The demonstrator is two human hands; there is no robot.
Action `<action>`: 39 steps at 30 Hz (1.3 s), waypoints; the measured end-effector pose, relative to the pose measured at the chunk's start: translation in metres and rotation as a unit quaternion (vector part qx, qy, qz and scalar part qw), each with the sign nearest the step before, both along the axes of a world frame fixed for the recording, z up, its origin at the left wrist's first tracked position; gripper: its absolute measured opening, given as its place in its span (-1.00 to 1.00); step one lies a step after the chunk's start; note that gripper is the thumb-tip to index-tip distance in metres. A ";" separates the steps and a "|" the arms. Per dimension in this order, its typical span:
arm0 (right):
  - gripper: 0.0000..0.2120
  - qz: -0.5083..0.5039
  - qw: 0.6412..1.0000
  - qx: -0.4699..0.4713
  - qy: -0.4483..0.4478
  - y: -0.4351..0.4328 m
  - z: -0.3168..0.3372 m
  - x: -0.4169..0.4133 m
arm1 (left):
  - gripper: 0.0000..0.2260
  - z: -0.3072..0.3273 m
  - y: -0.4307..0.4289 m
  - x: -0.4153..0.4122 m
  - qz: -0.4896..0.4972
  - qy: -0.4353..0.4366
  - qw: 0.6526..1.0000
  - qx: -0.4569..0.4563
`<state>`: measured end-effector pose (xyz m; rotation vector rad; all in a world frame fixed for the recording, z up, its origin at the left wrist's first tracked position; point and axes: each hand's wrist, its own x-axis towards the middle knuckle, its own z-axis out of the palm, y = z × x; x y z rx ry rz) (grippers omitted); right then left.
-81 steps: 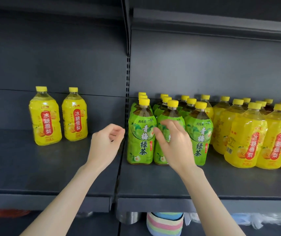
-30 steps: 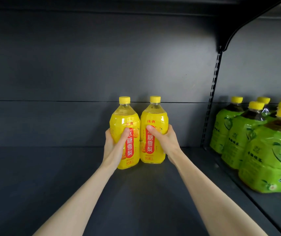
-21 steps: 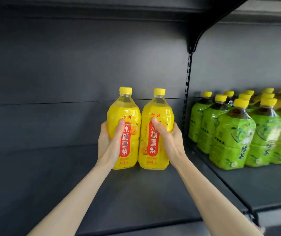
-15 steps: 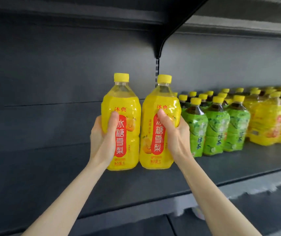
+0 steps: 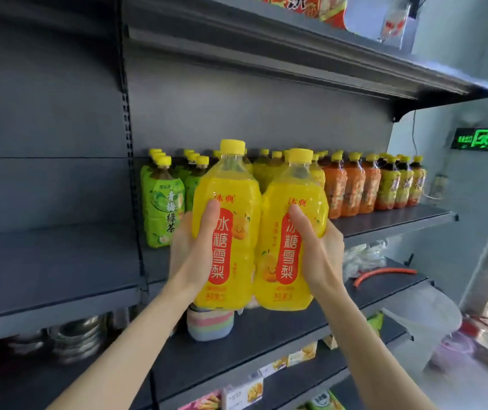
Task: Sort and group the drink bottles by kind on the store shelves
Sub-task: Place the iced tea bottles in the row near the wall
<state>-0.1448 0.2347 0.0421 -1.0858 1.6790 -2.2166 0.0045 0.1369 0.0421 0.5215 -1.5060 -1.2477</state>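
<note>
head view: our left hand [image 5: 191,255] wraps its fingers round one yellow bottle [image 5: 233,187], and our right hand [image 5: 321,255] grasps a second yellow bottle [image 5: 299,190]. we hold both upright, side by side, off the shelf [image 5: 390,220], in front of the green tea bottles [image 5: 162,208].

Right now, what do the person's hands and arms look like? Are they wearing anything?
Nothing is worn. The left hand and right hand have no gloves, rings or watch that I can see. The left forearm and right forearm are bare, with no sleeve in view.
</note>
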 end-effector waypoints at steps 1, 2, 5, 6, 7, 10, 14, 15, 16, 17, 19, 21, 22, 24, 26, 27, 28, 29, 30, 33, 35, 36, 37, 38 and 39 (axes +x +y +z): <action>-0.53 -0.002 1.000 0.000 0.000 0.003 0.002 -0.013 | -0.24 0.003 0.003 -0.012 0.003 -0.004 1.000 -0.004; -0.52 -0.003 1.000 0.000 0.002 0.005 0.003 -0.026 | -0.25 0.005 0.003 -0.024 0.009 -0.006 1.000 -0.011; -0.48 -0.008 1.000 0.002 0.014 -0.002 0.005 -0.061 | -0.28 0.012 -0.003 -0.059 0.029 -0.008 0.999 -0.026; -0.47 -0.007 1.000 0.004 0.015 -0.007 0.005 -0.073 | -0.30 0.011 -0.008 -0.070 0.038 -0.006 0.999 -0.026; -0.47 -0.005 1.000 0.005 0.014 -0.012 0.003 -0.086 | -0.33 0.009 -0.013 -0.081 0.046 -0.004 0.999 -0.024; -0.44 0.000 1.000 0.014 0.012 -0.032 -0.007 -0.122 | -0.31 -0.006 -0.032 -0.116 0.059 0.001 0.998 -0.018; -0.43 0.007 1.000 0.026 0.012 -0.061 -0.014 -0.171 | -0.14 -0.018 -0.060 -0.168 0.087 -0.009 0.996 0.018; -0.42 0.005 1.000 0.025 0.014 -0.068 -0.013 -0.184 | -0.20 -0.019 -0.067 -0.183 0.091 -0.007 0.996 0.023; -0.41 0.004 1.000 0.023 0.013 -0.074 -0.013 -0.196 | -0.27 -0.019 -0.074 -0.197 0.096 -0.011 0.995 0.025; -0.42 0.005 1.000 0.021 0.009 -0.081 -0.012 -0.208 | -0.35 -0.019 -0.080 -0.210 0.099 -0.018 0.995 0.026; -0.44 0.013 1.000 0.018 0.007 -0.094 -0.012 -0.230 | -0.52 -0.021 -0.092 -0.231 0.109 -0.023 0.993 0.022; -0.47 0.025 1.000 0.015 0.006 -0.106 -0.012 -0.249 | -0.58 -0.024 -0.101 -0.245 0.126 -0.028 0.992 0.016; -0.47 0.033 0.999 0.012 0.006 -0.113 -0.013 -0.258 | -0.54 -0.025 -0.105 -0.251 0.138 -0.029 0.990 0.015; -0.47 0.051 0.999 0.007 0.004 -0.126 -0.017 -0.274 | -0.45 -0.029 -0.112 -0.261 0.166 -0.026 0.986 0.010; -0.38 0.072 0.997 0.005 0.009 -0.137 -0.021 -0.287 | -0.44 -0.033 -0.116 -0.270 0.193 -0.026 0.981 0.003; -0.29 0.085 0.996 0.005 0.011 -0.142 -0.024 -0.293 | -0.45 -0.035 -0.118 -0.274 0.205 -0.021 0.979 0.002; -0.19 0.101 0.995 0.006 0.009 -0.146 -0.026 -0.298 | -0.44 -0.038 -0.119 -0.278 0.214 -0.016 0.977 0.001; -0.12 0.116 0.993 0.006 0.006 -0.149 -0.029 -0.303 | -0.42 -0.040 -0.120 -0.281 0.224 -0.015 0.974 -0.002; -0.12 0.129 0.992 0.004 0.006 -0.151 -0.031 -0.307 | -0.40 -0.042 -0.121 -0.284 0.236 -0.017 0.972 -0.005; -0.36 0.158 0.987 -0.015 0.014 -0.158 -0.035 -0.315 | -0.38 -0.045 -0.120 -0.291 0.257 -0.040 0.965 -0.008; -0.50 0.166 0.985 -0.028 0.024 -0.160 -0.036 -0.318 | -0.36 -0.044 -0.115 -0.293 0.292 -0.072 0.953 -0.028; -0.54 0.169 0.985 -0.032 0.029 -0.160 -0.037 -0.319 | -0.33 -0.043 -0.112 -0.292 0.324 -0.092 0.940 -0.054; -0.57 0.173 0.984 -0.036 0.034 -0.160 -0.037 -0.320 | -0.32 -0.042 -0.109 -0.290 0.358 -0.110 0.923 -0.085; -0.58 0.177 0.983 -0.039 0.037 -0.160 -0.038 -0.321 | -0.32 -0.041 -0.104 -0.286 0.384 -0.123 0.907 -0.121; -0.59 0.180 0.982 -0.042 0.040 -0.160 -0.038 -0.321 | -0.33 -0.039 -0.100 -0.282 0.397 -0.140 0.892 -0.166</action>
